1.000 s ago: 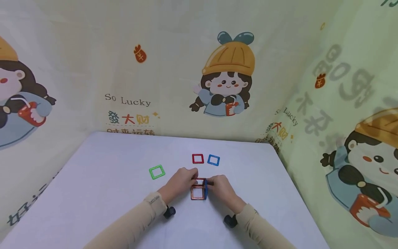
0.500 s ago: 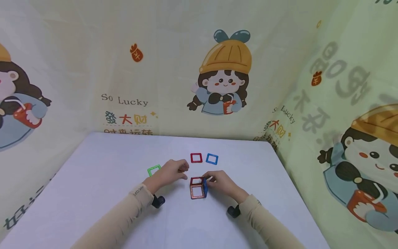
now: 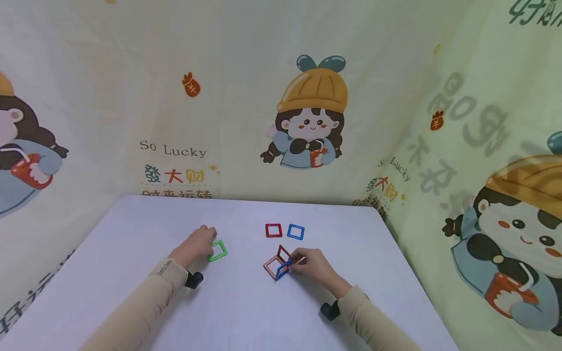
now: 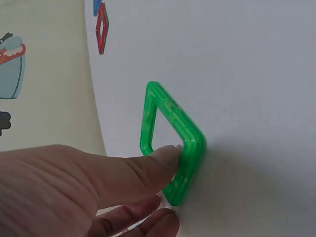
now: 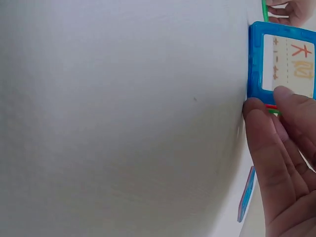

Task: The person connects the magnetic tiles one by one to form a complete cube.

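My left hand (image 3: pixel 196 245) pinches the green square frame (image 3: pixel 219 250) at its left edge; in the left wrist view the thumb lies over a side of the green frame (image 4: pixel 190 143). Further right, an orange-red square (image 3: pixel 271 267) lies flat, with a red square (image 3: pixel 284 254) and a blue square (image 3: pixel 283 269) standing on its edges. My right hand (image 3: pixel 315 265) holds these joined pieces at the corner where red and blue meet. In the right wrist view its fingers and thumb grip the lower corner of the blue square (image 5: pixel 256 61).
A flat red square (image 3: pixel 273 230) and a flat blue square (image 3: pixel 296 231) lie side by side behind the joined pieces on the white table (image 3: pixel 237 312). A printed cloth (image 3: pixel 237 122) hangs behind the table and at its sides.
My left hand has left the joined pieces, moved left and taken hold of the green square. The joined pieces have turned in my right hand.
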Demonstrator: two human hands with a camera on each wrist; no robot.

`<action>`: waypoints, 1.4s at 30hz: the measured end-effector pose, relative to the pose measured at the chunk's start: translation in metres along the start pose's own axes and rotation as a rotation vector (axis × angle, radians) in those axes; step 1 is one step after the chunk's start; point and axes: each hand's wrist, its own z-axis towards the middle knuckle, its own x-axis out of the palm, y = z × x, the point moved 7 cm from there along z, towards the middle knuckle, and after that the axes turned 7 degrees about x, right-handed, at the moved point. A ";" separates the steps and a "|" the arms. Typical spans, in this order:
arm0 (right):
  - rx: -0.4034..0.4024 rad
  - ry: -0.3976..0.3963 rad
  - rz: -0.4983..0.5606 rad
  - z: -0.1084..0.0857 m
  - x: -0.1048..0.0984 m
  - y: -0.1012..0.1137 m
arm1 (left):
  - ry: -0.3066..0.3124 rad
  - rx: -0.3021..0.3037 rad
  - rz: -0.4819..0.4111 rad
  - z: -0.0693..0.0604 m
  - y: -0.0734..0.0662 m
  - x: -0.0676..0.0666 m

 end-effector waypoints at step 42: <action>-0.024 0.035 -0.055 -0.002 0.010 0.014 | -0.278 0.119 -0.111 0.035 -0.085 -0.007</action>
